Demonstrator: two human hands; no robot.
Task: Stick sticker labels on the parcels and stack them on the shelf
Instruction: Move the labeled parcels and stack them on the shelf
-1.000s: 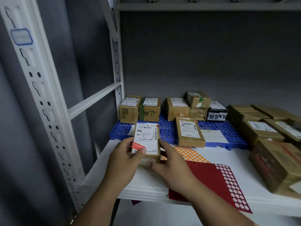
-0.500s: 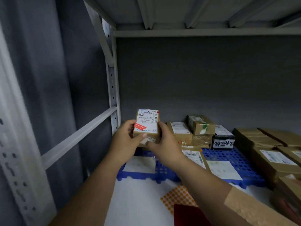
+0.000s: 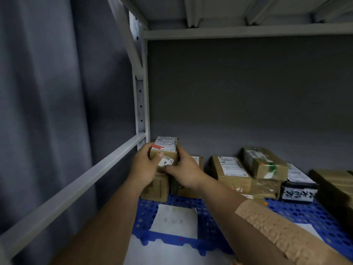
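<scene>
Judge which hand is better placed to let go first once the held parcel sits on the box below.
Probably the right hand: it only pinches the parcel at its near corner, while the left hand wraps the side and steadies it.

Bare forearms, tan perforated patch (image 3: 282,232) on right forearm

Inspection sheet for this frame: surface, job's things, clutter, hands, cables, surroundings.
Surface: white shelf board bearing a blue perforated pallet.
Job's things: labelled parcel held above the left-most boxes in the back row; more cardboard parcels alongside.
Clutter: white paper sheet on the pallet; black printed box.
Hands: left hand and right hand grip the parcel's sides.
Cables: nothing seen.
Surroundings: white metal upright, upper shelf, grey wall.
</scene>
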